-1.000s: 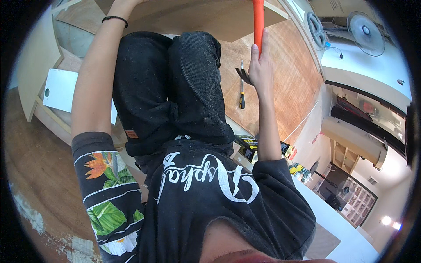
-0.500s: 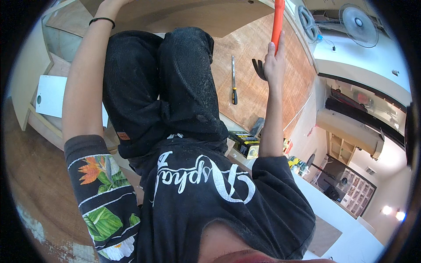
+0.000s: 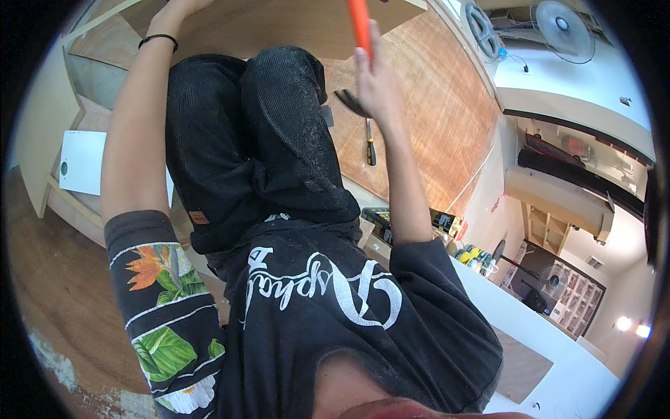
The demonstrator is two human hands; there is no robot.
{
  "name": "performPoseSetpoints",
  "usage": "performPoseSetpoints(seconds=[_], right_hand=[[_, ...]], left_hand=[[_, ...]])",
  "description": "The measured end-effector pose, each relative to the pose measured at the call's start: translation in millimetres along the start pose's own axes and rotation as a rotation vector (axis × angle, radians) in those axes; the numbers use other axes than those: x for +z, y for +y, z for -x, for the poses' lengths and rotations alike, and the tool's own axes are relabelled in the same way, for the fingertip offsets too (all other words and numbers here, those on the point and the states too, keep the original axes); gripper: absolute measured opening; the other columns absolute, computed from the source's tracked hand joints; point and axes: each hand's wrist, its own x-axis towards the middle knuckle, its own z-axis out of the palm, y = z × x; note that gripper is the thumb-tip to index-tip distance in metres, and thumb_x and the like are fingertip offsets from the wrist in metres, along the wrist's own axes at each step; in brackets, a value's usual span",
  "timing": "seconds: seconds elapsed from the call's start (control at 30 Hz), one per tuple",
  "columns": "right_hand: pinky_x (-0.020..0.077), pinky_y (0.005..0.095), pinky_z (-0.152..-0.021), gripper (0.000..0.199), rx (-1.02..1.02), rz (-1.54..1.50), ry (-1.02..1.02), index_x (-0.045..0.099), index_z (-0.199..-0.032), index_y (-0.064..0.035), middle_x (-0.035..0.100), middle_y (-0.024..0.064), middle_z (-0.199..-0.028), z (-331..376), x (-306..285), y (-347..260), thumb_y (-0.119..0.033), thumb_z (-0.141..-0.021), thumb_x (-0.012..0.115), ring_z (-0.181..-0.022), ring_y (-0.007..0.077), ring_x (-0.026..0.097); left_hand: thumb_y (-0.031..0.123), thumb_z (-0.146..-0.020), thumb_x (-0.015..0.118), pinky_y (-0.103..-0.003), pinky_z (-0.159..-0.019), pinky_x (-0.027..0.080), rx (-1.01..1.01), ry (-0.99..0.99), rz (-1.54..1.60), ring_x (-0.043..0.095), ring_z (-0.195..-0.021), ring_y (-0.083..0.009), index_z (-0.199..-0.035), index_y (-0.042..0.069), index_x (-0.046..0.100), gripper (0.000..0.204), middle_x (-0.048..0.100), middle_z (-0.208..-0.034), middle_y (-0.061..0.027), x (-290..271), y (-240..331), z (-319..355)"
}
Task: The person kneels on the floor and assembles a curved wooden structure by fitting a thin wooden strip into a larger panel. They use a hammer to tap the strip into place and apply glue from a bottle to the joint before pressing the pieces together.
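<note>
Item: claw-headed tool with long red-orange handle and black curved, forked end (image 3: 359,26). Location: raised in the right hand (image 3: 380,82), above a reddish-brown plywood board (image 3: 447,91); far end of handle cut off by the upper edge.

Right hand: closed around the tool close to its claw, well apart from the other.
Left hand (image 3: 183,7): at the upper edge, by a large brown wooden panel (image 3: 279,29); fingers out of view, so grip or mere contact cannot be told.

Change noted: half a second ago the tool stood farther right, clear of the panel; it has now swung leftward, its handle crossing the panel in view. Left hand remains at the panel. Judged meaning: tool in mid-movement, work at the panel under way.

Adjacent: slim tool with black-and-yellow handle (image 3: 370,151), on the board, unheld, its blade partly covered by the claw.

Far left: white sheet with round hole (image 3: 82,164).
</note>
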Motion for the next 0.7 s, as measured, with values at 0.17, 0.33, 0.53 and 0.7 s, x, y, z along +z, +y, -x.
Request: performPoseSetpoints(seconds=[0.17,0.33,0.53,0.7], right_hand=[[0.0527,0.0515,-0.077,0.060,0.006,0.014,0.168,0.023,-0.164,-0.0249,0.071,0.0255,-0.093,-13,-15,27,-0.037,-0.108,0.042,-0.082,0.0404,0.070],[0.0494,0.0490,-0.067,0.061,-0.048,0.083,0.061,0.022,-0.164,-0.0272,0.065,0.0203,-0.077,1,-11,22,-0.034,-0.107,0.045,-0.069,0.0365,0.065],[0.0498,0.0474,-0.071,0.060,-0.166,-0.037,0.123,0.022,-0.164,-0.0284,0.066,0.0212,-0.081,-4,2,11,-0.034,-0.108,0.043,-0.076,0.0332,0.067],[0.0493,0.0473,-0.074,0.060,-0.031,-0.093,0.003,0.020,-0.164,-0.0305,0.066,0.0198,-0.084,-5,-4,6,-0.036,-0.108,0.043,-0.077,0.0329,0.066]], left_hand=[[0.046,-0.101,0.055,-0.055,-0.098,0.039,0.032,0.011,-0.006,0.054,-0.118,-0.0379,-0.118,0.013,0.062,0.037,0.062,-0.121,-0.0154,3,9,-2],[0.046,-0.101,0.055,-0.055,-0.095,0.041,-0.031,-0.054,-0.076,0.057,-0.113,-0.0385,-0.117,0.013,0.063,0.037,0.064,-0.117,-0.0152,-2,9,0],[0.046,-0.101,0.055,-0.057,-0.091,0.043,0.038,0.011,0.006,0.058,-0.112,-0.0374,-0.117,0.014,0.063,0.037,0.065,-0.116,-0.0145,-5,7,4],[0.046,-0.101,0.054,-0.056,-0.093,0.041,0.036,0.026,-0.060,0.056,-0.116,-0.0336,-0.117,0.014,0.064,0.037,0.064,-0.118,-0.0119,0,10,-1]])
